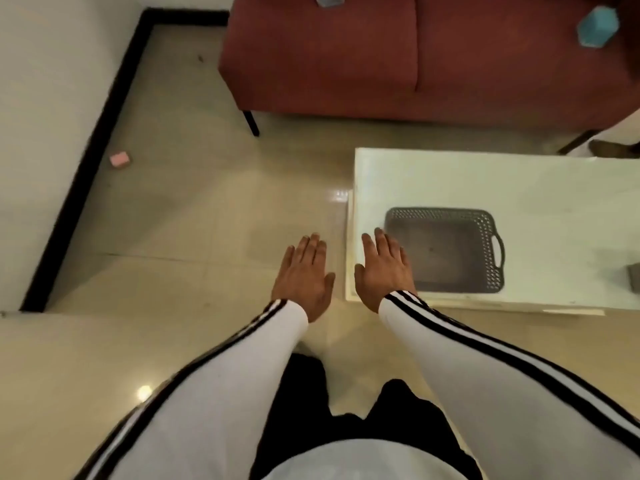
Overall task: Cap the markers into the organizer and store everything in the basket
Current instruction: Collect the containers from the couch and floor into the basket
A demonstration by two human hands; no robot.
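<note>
Left hand (302,276): flat, fingers spread, palm down, holding nothing, over the floor (194,216).
Right hand (383,268): flat, released, over the table's 9 o'clock edge, overlapping the basket's near corner.
Basket (450,251): grey, perforated, on the white table (519,181), handle at 3 o'clock.
Sofa (346,57): red, at 12 o'clock.
Sleeves (485,368): white, black stripes.

Grey perforated plastic basket (446,251), rectangular and shallow, with a loop handle at its right end. It sits upright and empty near the left end of a white table (554,188), long side parallel to the table's near edge.
</note>
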